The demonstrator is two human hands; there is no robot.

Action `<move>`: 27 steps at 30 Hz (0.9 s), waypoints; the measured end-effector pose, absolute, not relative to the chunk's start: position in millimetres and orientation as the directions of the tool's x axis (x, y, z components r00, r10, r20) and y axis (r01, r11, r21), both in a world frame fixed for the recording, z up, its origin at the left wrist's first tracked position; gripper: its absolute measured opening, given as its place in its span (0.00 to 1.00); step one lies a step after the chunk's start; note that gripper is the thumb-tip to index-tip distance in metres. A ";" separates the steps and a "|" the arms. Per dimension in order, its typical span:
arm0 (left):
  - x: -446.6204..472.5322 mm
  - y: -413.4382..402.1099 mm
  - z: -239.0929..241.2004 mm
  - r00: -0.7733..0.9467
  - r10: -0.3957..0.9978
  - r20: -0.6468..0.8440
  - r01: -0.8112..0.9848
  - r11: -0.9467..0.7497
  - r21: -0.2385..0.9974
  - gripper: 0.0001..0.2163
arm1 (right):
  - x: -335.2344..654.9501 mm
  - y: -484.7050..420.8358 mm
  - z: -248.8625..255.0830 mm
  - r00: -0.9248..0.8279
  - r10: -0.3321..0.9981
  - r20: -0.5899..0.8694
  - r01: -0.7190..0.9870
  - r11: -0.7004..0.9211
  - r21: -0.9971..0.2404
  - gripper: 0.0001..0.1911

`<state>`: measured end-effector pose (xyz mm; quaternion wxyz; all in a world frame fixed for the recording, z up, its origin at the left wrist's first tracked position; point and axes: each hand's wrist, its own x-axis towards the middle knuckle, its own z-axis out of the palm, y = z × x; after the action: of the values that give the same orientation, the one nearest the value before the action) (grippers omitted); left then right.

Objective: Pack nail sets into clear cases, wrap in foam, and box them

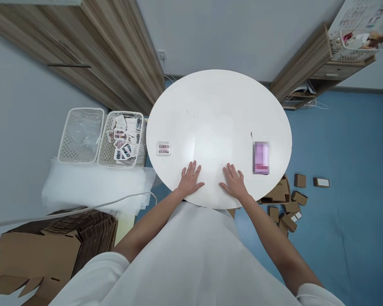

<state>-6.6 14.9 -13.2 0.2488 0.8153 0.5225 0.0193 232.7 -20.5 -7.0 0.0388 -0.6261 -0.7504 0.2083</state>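
Note:
My left hand (190,180) lies flat near the front edge of a round white table (210,97), fingers spread and nothing in it. To its right, my right hand (234,182) rests on the same tabletop, also open and holding nothing. Left of my left hand sits a small clear pack (164,148) with two rows of reddish-purple round pieces, apart from the fingers. Beyond my right hand, toward the table's right side, lies a pink-purple rectangular item (261,157); it is pixelated, so its kind cannot be made out.
Left of the table stand a white basket (104,146) of small packs and another basket (61,146) with clear plastic. Below them are translucent sheets (92,187) and stacked flat cardboard (41,255). Small brown boxes (300,180) lie on the blue floor at right, near a wooden cabinet (303,63).

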 end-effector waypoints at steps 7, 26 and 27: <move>-112.9 54.8 -9.0 -0.016 0.995 -0.097 0.819 0.068 0.569 0.34 | 141.6 44.3 10.2 -0.272 0.954 -0.127 0.794 0.148 -0.590 0.26; -157.4 118.3 -36.0 -0.191 0.805 -0.562 0.051 0.580 0.813 0.17 | 5.6 109.9 -10.8 -0.082 0.843 -0.532 0.180 -0.513 -0.840 0.31; -155.8 117.5 -35.3 -0.181 0.803 -0.568 0.037 0.582 0.812 0.17 | 6.0 109.1 -8.7 -0.075 0.839 -0.538 0.189 -0.518 -0.834 0.31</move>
<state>-155.8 117.5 -35.3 0.5629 0.3048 0.6888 0.3404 6.0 109.1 -8.7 0.2678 -0.6251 -0.4114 0.6069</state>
